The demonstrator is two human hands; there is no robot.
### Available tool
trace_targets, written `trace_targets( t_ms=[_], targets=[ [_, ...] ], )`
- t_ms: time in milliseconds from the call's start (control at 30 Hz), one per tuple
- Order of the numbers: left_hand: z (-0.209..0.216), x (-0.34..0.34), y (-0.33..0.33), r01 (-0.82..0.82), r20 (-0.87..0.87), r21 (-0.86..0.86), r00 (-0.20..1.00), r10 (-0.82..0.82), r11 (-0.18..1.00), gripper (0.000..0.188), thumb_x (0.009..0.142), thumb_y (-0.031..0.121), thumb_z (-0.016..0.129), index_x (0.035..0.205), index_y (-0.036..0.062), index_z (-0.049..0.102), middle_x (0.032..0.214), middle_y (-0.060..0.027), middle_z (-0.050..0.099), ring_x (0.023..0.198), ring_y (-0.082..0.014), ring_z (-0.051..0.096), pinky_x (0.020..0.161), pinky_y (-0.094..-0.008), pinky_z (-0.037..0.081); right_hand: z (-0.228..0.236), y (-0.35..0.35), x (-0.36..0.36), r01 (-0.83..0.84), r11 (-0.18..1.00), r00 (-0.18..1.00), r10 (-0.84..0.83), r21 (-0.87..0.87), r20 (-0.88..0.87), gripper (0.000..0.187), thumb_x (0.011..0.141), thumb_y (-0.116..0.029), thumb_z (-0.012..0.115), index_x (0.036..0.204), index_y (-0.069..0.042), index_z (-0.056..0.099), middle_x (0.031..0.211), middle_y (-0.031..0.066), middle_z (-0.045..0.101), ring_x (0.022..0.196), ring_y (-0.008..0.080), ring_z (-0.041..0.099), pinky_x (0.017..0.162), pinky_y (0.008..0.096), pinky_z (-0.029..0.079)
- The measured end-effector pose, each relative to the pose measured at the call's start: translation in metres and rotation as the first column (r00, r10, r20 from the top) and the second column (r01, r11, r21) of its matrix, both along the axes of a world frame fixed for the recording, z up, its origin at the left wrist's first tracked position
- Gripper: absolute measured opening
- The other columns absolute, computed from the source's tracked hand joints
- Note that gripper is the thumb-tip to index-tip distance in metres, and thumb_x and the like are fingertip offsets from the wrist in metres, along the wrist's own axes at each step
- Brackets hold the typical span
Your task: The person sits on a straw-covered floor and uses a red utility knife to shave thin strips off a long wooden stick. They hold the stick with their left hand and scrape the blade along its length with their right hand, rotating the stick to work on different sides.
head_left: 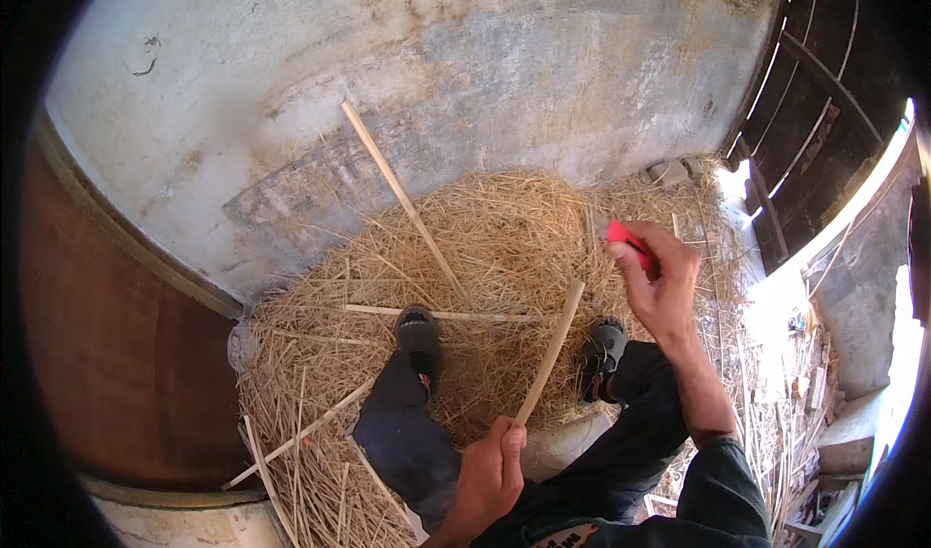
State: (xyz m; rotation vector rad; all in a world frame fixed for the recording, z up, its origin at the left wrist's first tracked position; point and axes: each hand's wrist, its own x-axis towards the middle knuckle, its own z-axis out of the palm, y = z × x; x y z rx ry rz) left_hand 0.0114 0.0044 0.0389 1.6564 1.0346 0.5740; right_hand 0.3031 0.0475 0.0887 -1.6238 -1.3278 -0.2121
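My left hand (490, 472) is closed around the lower end of a pale wooden stick (551, 356). The stick slants up and away between my feet. Raised to the right of its far end, my right hand (667, 281) grips a red utility knife (628, 241). A short stretch of blade shows beyond the knife's red tip, apart from the stick. Part of the knife's handle is hidden by my fingers.
Straw (514, 218) covers the floor. A long stick (402, 197) leans on the stained wall (436, 53); a thin strip (446, 313) lies near my left shoe (418, 339). More strips (291, 446) lie at lower left. Dark planks (815, 92) stand at right, a brown panel (107, 344) at left.
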Motion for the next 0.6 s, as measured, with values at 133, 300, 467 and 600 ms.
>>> trace_targets(
  t_ms=[133,300,467,600],
  targets=[
    [-0.011,-0.002,0.015,-0.036,0.051,0.046,0.998,0.034,0.998,0.039,0.118,0.025,0.042,0.096,-0.0012,0.060,0.069,-0.0067,0.049,0.061,-0.0149,0.046,0.058,-0.0340,0.040,-0.001,-0.007,-0.007,-0.123,0.991,0.984,0.114,-0.057,-0.135,0.019,0.096,-0.014,0.080,0.109,-0.001,0.078,0.087,0.0136,0.077,0.070,0.0175,0.073,0.063,0.0295,0.055],
    [0.000,0.007,0.032,-0.066,0.111,0.052,0.992,0.060,0.996,0.039,0.118,0.025,0.041,0.096,-0.0014,0.060,0.071,-0.0038,0.049,0.063,-0.0123,0.043,0.058,-0.0336,0.037,-0.030,-0.016,-0.039,-0.402,0.914,0.912,0.404,-0.047,0.065,0.023,0.092,-0.025,0.087,0.107,-0.009,0.079,0.084,0.0073,0.074,0.065,0.0236,0.072,0.056,0.0339,0.055],
    [-0.003,0.017,0.032,-0.099,0.104,0.152,0.991,0.083,0.984,0.040,0.119,0.027,0.040,0.100,-0.0017,0.060,0.070,-0.0052,0.049,0.062,-0.0132,0.043,0.057,-0.0347,0.037,-0.032,-0.025,-0.059,-0.420,0.896,0.880,0.441,-0.141,0.178,0.030,0.089,-0.036,0.088,0.108,-0.014,0.079,0.077,0.0016,0.065,0.058,0.0212,0.067,0.049,0.0359,0.051],
    [0.000,0.021,0.035,-0.090,0.046,0.166,0.995,0.083,0.982,0.032,0.117,0.023,0.043,0.102,0.0005,0.060,0.077,-0.0205,0.061,0.069,-0.0462,0.064,0.065,-0.0488,0.048,-0.034,-0.026,-0.062,-0.399,0.907,0.888,0.419,-0.139,0.190,0.029,0.090,-0.037,0.087,0.109,-0.015,0.080,0.077,0.0011,0.065,0.057,0.0211,0.067,0.049,0.0355,0.051]
  ],
)
